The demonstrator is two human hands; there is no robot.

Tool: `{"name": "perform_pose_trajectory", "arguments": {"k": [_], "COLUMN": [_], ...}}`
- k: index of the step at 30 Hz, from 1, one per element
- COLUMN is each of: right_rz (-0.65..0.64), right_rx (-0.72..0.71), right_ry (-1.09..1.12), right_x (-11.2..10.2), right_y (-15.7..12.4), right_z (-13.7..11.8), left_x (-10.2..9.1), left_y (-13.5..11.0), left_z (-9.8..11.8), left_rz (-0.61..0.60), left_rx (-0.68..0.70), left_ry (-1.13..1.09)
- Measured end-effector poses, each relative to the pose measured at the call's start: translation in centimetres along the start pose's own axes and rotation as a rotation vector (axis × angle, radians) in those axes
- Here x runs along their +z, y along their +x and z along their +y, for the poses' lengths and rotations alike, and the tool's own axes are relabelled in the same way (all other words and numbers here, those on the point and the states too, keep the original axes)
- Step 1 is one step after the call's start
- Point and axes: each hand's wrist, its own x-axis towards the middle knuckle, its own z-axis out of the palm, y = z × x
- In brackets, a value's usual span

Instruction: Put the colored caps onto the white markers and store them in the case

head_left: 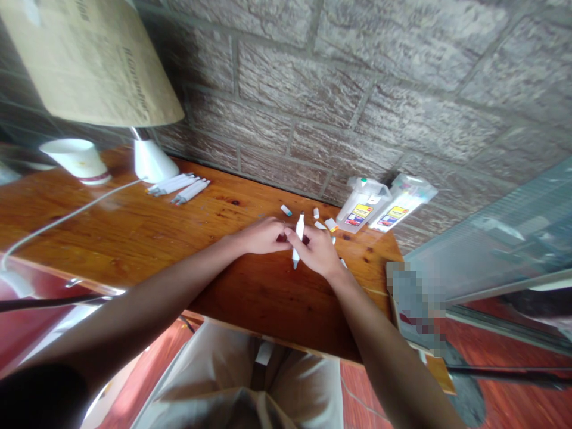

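Observation:
A white marker (pixel 295 254) stands almost upright in my right hand (pixel 319 249), its thumb wrapped over the barrel. Both ends look uncapped, with dark tips at top and bottom. Beside it, my left hand (pixel 267 236) is closed, fingertips meeting the right hand's thumb; whatever lies in its fingers is hidden. Loose caps are scattered just beyond the hands: a white one with a blue end (pixel 286 210), a white cap (pixel 316 213) and one with a yellow part (pixel 331 224). A few more small pieces are partly covered by my right hand.
Several white markers (pixel 190 192) lie by the lamp base (pixel 154 162) at the left. A paper cup (pixel 83 161) and a cable (pixel 67 214) are farther left. Two clear plastic cases (pixel 364 202) stand at the back right, against the brick wall (pixel 286 134). The wooden table (pixel 268 304) ends near my lap.

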Motion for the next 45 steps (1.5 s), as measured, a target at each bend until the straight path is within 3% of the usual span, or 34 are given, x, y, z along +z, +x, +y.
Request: {"name": "perform_pose_trajectory", "arguments": {"k": [45], "right_rz": [0.023], "right_rx": [0.011], "right_ry": [-0.015], "right_x": [-0.22], "right_y": [-0.03], "right_z": [0.22], "left_x": [-0.08], "left_y": [-0.14], "left_z": [0.11], "left_rz": [0.037], "left_rx": [0.031], "left_ry": [0.024]}}
